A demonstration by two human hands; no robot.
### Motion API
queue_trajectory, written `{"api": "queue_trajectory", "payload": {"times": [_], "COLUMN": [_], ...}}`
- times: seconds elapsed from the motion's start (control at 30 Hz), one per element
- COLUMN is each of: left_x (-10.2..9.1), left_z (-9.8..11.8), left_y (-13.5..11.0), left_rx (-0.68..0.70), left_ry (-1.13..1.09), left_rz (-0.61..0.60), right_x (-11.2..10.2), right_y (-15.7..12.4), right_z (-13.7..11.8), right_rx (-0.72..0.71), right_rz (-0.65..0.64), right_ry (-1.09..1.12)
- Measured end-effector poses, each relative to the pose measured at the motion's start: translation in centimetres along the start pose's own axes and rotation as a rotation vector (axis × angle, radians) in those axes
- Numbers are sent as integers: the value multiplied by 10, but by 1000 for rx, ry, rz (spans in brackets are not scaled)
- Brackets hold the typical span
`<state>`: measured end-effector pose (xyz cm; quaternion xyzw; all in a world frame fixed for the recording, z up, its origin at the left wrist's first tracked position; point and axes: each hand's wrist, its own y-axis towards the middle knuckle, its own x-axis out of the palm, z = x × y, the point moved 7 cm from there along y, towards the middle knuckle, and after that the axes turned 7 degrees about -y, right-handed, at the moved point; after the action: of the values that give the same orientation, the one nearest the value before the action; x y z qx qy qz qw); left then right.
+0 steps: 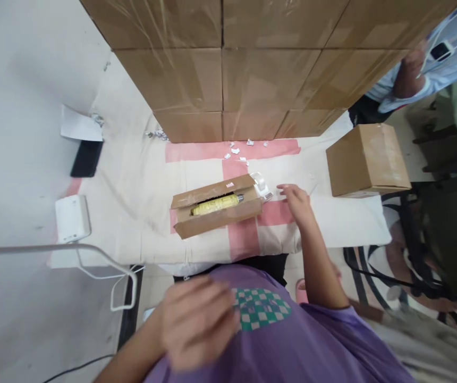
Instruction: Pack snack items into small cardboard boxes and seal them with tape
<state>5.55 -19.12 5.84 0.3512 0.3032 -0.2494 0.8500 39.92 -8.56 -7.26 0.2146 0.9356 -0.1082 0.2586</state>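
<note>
A narrow cardboard box (216,222) lies slightly tilted on the cloth-covered table, its long flaps raised. Inside it rests a yellow cylinder (214,205) with a grey metal-looking tip. Against the box's right end is a white tape dispenser (261,185). Just right of the dispenser, my right hand (297,202) reaches over the cloth, fingers apart and holding nothing visible. My left hand (200,322) is raised in front of my purple shirt, away from the box. Motion smears its fingers, so its grip is unclear.
Stacked taped cartons (260,80) rise along the table's far side. Another carton (367,159) stands at the right. Paper scraps (235,151) lie before the stack. At left are a black phone-like object (86,158) and a white device (72,218). A person (415,74) is at upper right.
</note>
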Motion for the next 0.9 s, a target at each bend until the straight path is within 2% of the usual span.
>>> {"api": "queue_trajectory", "payload": {"times": [0.07,0.13,0.2,0.3,0.4,0.53,0.73,0.9], "left_x": [19,37,49,61,63,59,60,62], "left_z": [-23,-54,-80,-101,-110,-116,-117,-118], "left_y": [21,41,53,58,56,55,57,56], "left_rx": [-40,-203,-336,-366,-336,-318,-290,-252], "left_ry": [82,254,391,428,421,422,420,434], "left_rz": [15,16,-27,-153,-225,-230,-182,-139], "right_x": [24,39,45,50,54,59,62,62], "right_y": [4,8,12,19,22,23,23,21], "right_z": [23,35,38,34,31,28,17,10], "right_rx": [57,86,101,103,100,92,47,14], "right_rz": [-56,-90,-114,-140,-164,-193,-262,-217], "right_ry": [6,18,25,28,27,24,5,8]}}
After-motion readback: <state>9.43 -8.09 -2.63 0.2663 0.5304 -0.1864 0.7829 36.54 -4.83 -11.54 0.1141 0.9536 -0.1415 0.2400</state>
